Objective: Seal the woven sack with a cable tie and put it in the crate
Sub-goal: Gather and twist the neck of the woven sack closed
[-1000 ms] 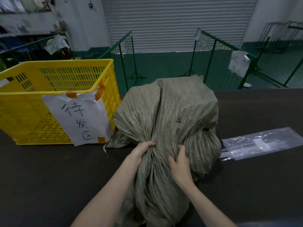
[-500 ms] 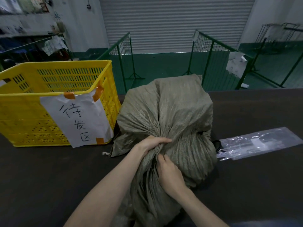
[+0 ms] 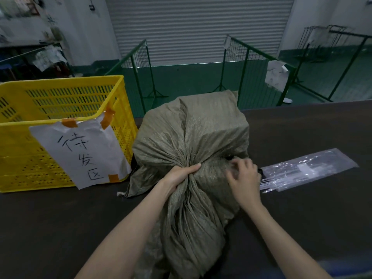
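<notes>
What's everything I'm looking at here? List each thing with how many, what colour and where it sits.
woven sack: one, grey-green, middle of the table, its neck bunched together
crate: one, yellow, on the table left of the sack
paper sign: one, white with handwritten characters, taped to the crate's front
plastic bag of cable ties: one, clear, on the table right of the sack
table: one, dark
fence panels: several, green, beyond the table
roller door: one, grey, at the back
left hand: clamped around the sack's neck
right hand: open, at the sack's right side near the bag
</notes>
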A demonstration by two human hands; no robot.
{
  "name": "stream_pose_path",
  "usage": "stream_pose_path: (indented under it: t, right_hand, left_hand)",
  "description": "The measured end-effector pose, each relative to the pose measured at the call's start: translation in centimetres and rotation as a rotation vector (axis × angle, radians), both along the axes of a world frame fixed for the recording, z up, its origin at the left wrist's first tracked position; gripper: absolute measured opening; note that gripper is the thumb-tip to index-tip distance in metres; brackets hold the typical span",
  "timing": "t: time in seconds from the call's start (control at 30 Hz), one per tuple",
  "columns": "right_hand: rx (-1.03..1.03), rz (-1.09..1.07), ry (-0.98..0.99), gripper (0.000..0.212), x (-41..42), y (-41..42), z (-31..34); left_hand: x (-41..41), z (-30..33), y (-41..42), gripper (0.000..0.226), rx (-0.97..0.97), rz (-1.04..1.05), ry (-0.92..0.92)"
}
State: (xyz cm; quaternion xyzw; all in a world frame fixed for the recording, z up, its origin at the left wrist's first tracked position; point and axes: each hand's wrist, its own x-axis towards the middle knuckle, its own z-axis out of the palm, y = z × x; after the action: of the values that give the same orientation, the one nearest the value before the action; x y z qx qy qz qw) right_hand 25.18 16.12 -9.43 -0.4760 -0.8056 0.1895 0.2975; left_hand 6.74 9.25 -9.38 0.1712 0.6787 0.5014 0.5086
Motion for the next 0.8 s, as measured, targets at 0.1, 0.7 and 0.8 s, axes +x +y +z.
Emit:
stream_pose_path:
  t: [0.1, 0.7, 0.8]
  right_hand:
    - [-0.335, -0.169, -0.025, 0.057, 0.5, 1.9, -1.1]
    - [-0.549, 0.252, -0.236, 0.026, -3.8, -4.7, -1.6]
    - [-0.495, 0.254, -0.372, 0.029, -4.0, -4.8, -0.9]
  left_hand:
    - [-0.1, -0.2, 0.0, 0.04, -0.04, -0.023, 0.058]
    - [1.7, -1.5, 1.8, 0.062, 0.036, -0.104, -0.143]
    - [1.9, -1.1, 2.3, 0.058, -0.024, -0.223, -0.108]
